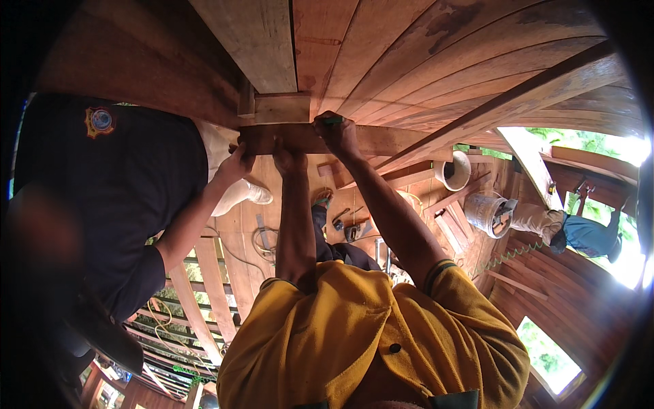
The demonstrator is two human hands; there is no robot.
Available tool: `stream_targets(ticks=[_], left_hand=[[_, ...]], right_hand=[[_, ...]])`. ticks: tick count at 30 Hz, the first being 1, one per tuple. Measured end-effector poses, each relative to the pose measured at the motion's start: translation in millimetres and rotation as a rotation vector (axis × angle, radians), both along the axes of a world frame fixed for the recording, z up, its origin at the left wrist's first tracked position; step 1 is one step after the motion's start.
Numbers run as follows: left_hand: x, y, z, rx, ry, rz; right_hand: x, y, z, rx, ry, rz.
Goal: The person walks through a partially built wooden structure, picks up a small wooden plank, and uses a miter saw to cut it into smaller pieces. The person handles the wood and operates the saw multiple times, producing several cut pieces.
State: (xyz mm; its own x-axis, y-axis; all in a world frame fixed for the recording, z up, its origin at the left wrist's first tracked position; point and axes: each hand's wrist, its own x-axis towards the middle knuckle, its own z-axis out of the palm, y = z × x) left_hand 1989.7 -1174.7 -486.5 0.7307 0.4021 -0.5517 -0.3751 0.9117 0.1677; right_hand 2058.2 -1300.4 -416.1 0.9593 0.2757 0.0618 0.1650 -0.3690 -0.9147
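A short dark wooden board [262, 139] lies crosswise against a longer, lighter beam [392, 140] at the foot of the planked wall. My left hand [290, 159] grips the board's near edge, thumb up on its face. At the board's right end, my right hand [337, 135] is closed round a slim green pencil-like thing [332, 120], mostly hidden in the fingers. A co-worker's hand [236, 165] holds the board's left end, just left of my left hand.
The co-worker in a dark shirt [116, 198] stands close on my left. A slanting timber [504, 102] crosses at right. Near it are a white bucket [453, 170] and a spattered bucket [488, 213]. Tools and a cord [262, 238] lie below. Another person [589, 232] works far right.
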Motion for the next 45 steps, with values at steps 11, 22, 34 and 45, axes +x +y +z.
stream_targets(ticks=[11,22,34,45], left_hand=[[0,0,-2,0.051,0.035,-0.001],[0,0,0,0.063,-0.014,0.003],[-2,5,-30,0.149,0.095,0.064],[-45,9,-17,0.819,0.164,-0.12]], right_hand=[[2,1,-4,0.005,-0.009,0.023],[4,1,-1,-0.018,0.013,0.024],[-66,-32,34,0.104,0.052,0.051],[-243,-163,80,-0.066,0.164,-0.019]])
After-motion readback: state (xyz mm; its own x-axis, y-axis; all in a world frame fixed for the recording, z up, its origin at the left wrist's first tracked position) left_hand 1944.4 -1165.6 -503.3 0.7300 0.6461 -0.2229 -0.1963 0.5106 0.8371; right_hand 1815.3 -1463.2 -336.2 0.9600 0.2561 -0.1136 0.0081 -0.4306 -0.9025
